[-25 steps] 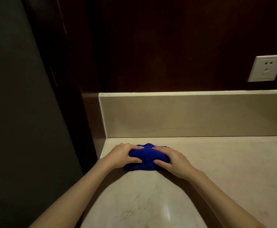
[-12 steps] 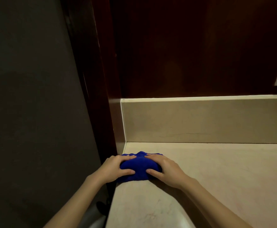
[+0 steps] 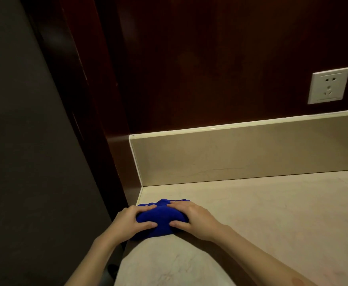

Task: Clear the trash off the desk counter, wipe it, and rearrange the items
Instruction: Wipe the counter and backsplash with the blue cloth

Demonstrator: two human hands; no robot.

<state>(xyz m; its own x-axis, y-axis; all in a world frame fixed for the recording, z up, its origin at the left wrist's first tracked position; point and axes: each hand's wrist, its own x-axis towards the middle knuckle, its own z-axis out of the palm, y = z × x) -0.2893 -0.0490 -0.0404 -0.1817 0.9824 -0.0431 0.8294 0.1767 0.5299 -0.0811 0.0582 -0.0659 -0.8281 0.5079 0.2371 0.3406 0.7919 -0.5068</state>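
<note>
A bunched blue cloth [image 3: 161, 218] lies on the beige stone counter [image 3: 262, 213], right at the counter's left edge. My left hand [image 3: 130, 222] grips the cloth's left side, thumb in front and fingers over the top. My right hand [image 3: 193, 220] grips its right side the same way. Both hands press the cloth onto the counter surface. The cloth's underside is hidden.
A beige backsplash [image 3: 241, 155] runs along the counter's far edge. Above it is a dark wood wall with a white power socket [image 3: 328, 86] at the right. A dark wood frame [image 3: 82, 96] and a grey wall stand to the left.
Both hands have slid the cloth leftward and nearer along the counter to its left edge. The view has shifted, so the socket shows fully again.
</note>
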